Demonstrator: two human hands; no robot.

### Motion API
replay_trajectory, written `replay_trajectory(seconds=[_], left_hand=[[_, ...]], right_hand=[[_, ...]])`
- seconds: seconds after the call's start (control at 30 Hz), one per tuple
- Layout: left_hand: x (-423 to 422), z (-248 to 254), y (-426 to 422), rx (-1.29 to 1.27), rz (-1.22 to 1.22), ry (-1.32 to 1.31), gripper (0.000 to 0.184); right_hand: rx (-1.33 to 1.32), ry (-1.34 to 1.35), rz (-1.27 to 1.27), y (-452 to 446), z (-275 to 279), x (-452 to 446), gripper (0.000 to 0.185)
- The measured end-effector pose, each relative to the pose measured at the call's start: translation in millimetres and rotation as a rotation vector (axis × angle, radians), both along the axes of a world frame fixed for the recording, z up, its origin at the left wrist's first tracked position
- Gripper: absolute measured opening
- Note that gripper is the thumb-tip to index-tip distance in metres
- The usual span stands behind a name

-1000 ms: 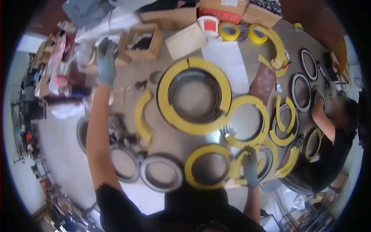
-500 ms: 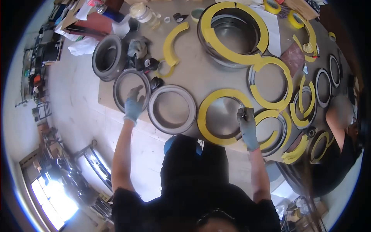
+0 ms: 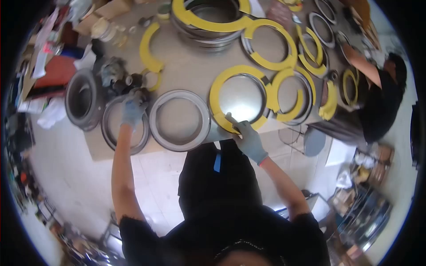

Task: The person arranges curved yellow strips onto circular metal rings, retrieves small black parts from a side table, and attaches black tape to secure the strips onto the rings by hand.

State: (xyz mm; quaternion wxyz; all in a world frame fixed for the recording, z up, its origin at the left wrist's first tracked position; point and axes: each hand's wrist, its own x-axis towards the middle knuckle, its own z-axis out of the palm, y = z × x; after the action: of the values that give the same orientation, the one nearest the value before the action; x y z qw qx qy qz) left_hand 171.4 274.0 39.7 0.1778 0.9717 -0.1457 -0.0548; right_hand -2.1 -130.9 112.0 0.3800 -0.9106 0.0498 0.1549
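Note:
My left hand [image 3: 132, 111], in a grey-blue glove, is over the upper part of a dark grey ring [image 3: 105, 128] at the table's left front. Its fingers reach a small dark lump [image 3: 141, 94]; blur hides whether they close on it. My right hand [image 3: 249, 141], gloved too, is at the lower edge of a ring faced with yellow tape [image 3: 216, 95]. One digit stretches out over the tape, the others are partly bent, and I see nothing held. Between my hands lies a bare grey ring [image 3: 155, 133].
More yellow-taped rings [image 3: 293, 57] lie right, with a large stacked ring [image 3: 208, 44] behind. A curved yellow strip [image 3: 146, 48] lies farther back. At left stands a deep grey ring [image 3: 73, 104] near a crumpled grey glove [image 3: 113, 71]. Another person [image 3: 377, 97] works at the right.
The view has shifted. My left hand has moved to the dark lump behind the left ring. My right hand has moved from the taped ring's right side to its lower edge, its fist loosened.

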Motion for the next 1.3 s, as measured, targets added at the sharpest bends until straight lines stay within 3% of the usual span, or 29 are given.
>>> replay_trajectory(seconds=[0.07,0.17,0.27,0.3,0.33,0.37,0.43,0.5,0.63,0.67,0.77,0.87,0.97,1.0,1.07,1.17,1.3], left_hand=[[-6,13,-6,-0.227,0.013,-0.102,0.04],[-41,43,-52,-1.111,0.446,0.35,0.04],[-78,33,-86,-1.634,0.615,0.635,0.04],[-90,40,-109,-1.604,0.578,0.56,0.043],[-99,42,-129,-1.571,0.419,0.487,0.038],[-107,28,-140,-1.694,0.203,0.439,0.041],[-121,52,-174,-1.446,0.176,0.373,0.042],[-137,23,-193,-1.417,0.024,0.194,0.042],[-153,-11,-222,-1.282,-0.154,0.136,0.052],[-158,-10,-234,-1.385,-0.129,0.186,0.044],[-176,-36,-246,-1.319,-0.172,0.092,0.039],[-189,-48,-251,-1.411,-0.177,0.11,0.031],[-209,-48,-259,-1.565,-0.152,0.181,0.028],[-213,-49,-254,-1.378,-0.208,0.064,0.03],[-216,-52,-243,-1.002,-0.31,-0.169,0.033],[-222,-49,-240,-0.8,-0.328,-0.314,0.035],[-242,-62,-250,-1.294,-0.207,0.032,0.05]], right_hand=[[-0.082,-0.03,-0.008,0,-11,-14,0.04],[-0.085,-0.092,-0.051,-4,-17,-21,0.039],[0.014,-0.268,-0.127,-9,-36,-18,0.034],[0.09,-0.183,-0.246,-9,-40,-12,0.028],[0.271,-0.124,-0.284,-8,-31,-1,0.026],[0.446,-0.06,-0.324,-10,-23,8,0.024],[0.796,0.071,-0.301,-13,-26,14,0.023],[0.989,0.298,-0.27,-18,-2,18,0.023],[1.103,0.179,-0.206,-22,-31,2,0.022],[1.089,0.15,-0.164,-26,-44,-3,0.023],[1.081,0.218,-0.298,-26,-61,-20,0.021],[1.18,0.103,-0.435,-24,-69,-38,0.025],[0.501,-0.327,-0.278,-28,-64,-60,0.034],[0.541,-0.478,-0.207,-22,-57,-65,0.042],[0.498,-0.51,-0.187,-9,-57,-77,0.042],[0.416,-0.655,-0.191,4,-75,-88,0.033],[0.275,-0.814,-0.155,6,-97,-99,0.023]])
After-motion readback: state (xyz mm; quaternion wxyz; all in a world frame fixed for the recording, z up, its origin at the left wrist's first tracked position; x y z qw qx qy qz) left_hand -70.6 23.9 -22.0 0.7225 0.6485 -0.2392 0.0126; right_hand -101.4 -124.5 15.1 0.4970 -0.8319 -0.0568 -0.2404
